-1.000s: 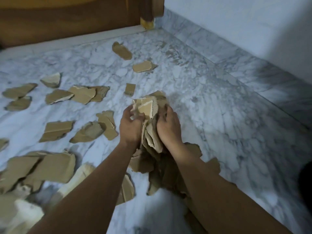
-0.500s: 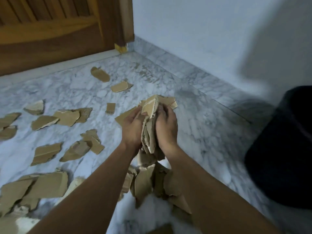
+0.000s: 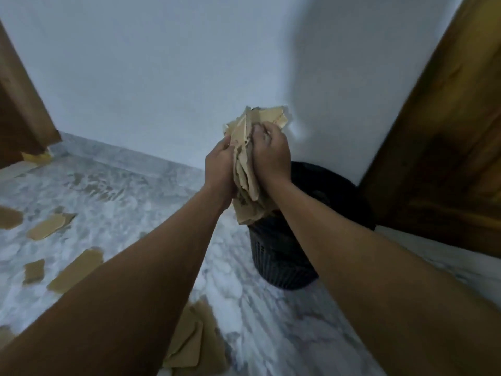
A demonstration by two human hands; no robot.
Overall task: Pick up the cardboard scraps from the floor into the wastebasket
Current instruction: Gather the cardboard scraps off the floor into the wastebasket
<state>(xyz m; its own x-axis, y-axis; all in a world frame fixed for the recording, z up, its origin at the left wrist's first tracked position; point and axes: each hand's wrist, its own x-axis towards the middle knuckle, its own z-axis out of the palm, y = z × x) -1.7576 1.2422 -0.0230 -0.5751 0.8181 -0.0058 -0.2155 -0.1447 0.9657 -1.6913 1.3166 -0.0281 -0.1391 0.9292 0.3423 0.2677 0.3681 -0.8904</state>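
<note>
Big wad of cardboard scraps (image 3: pixel 248 169) squeezed between both palms, held up just above the near rim of the black wastebasket (image 3: pixel 282 256), lowest pieces hanging down to about rim level. Too many layers in that wad to count. Left hand (image 3: pixel 219 169) pressed flat against one side, right hand (image 3: pixel 271 156) curled over the other side and the top, so both grips clamped on the same bundle. One wastebasket only, slotted plastic, tucked into the corner against the white wall (image 3: pixel 162 77), partly hidden behind the right forearm and the bundle. Still plenty on the marble floor (image 3: pixel 271 321): roughly five loose scraps (image 3: pixel 48 226) scattered off to the left, blurry so hard to be exact, plus one overlapping pile of scraps (image 3: pixel 192 343) near the bottom, half covered by the left forearm. Wooden door (image 3: pixel 447 158) on the right just past the basket, another wooden panel (image 3: pixel 19 118) at the far left edge. Nothing between the bundle and the basket opening.
</note>
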